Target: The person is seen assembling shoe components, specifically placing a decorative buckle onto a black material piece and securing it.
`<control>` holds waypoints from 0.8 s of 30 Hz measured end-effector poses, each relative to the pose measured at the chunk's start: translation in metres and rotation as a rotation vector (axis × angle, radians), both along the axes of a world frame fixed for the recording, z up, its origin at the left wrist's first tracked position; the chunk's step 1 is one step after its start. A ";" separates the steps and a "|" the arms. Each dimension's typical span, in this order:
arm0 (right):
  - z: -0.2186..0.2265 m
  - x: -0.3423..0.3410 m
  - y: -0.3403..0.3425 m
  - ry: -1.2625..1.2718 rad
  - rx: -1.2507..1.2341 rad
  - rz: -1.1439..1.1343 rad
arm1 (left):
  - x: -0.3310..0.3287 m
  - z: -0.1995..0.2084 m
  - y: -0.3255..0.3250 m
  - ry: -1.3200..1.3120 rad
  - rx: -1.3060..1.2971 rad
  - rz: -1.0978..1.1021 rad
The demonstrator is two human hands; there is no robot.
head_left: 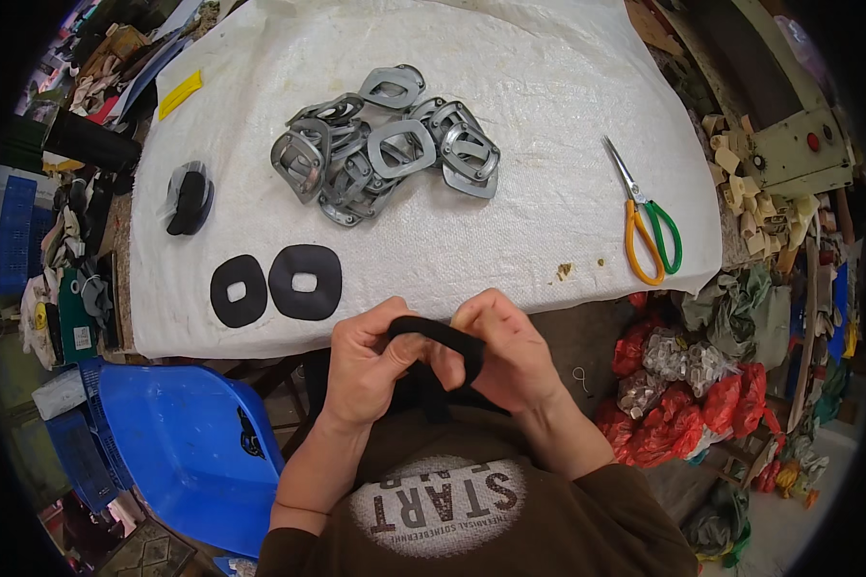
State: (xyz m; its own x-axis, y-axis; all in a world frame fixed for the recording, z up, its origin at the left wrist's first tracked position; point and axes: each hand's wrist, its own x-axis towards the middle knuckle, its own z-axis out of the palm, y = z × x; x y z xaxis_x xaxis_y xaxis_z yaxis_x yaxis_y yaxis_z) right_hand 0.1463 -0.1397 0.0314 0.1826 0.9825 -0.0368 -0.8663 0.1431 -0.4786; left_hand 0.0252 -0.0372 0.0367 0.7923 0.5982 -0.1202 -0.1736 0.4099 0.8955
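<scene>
My left hand and my right hand are together just off the table's near edge, in front of my shirt. Between them they pinch a soft black fabric pad, bent into an arch, its left end in my left fingers and its right end in my right. Two flat black pads, rounded squares with a small central hole, lie on the table to the left of my hands. Farther back is a loose pile of grey plastic frames, each with an opening in its middle.
White woven sheeting covers the table. Scissors with orange and green handles lie at the right. A clear-wrapped black bundle and a yellow strip are at the left. Below stand a blue tub and red plastic bags.
</scene>
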 end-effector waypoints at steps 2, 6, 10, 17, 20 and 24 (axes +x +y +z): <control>0.005 0.002 0.000 -0.133 -0.044 -0.093 | 0.000 -0.001 0.000 0.011 -0.087 -0.006; 0.004 0.013 -0.003 -0.461 0.001 -0.069 | -0.002 0.000 0.002 0.070 -0.051 0.024; 0.000 0.008 -0.005 -0.587 -0.030 -0.153 | -0.003 0.003 0.001 0.051 -0.023 0.014; 0.003 -0.009 0.001 -0.096 -0.121 -0.174 | -0.002 -0.001 0.000 0.001 0.064 0.056; -0.001 -0.010 0.002 0.027 -0.073 -0.118 | -0.003 -0.001 0.000 -0.017 0.064 0.050; 0.003 -0.011 0.000 0.025 -0.066 -0.040 | -0.004 0.001 0.002 -0.014 0.215 0.010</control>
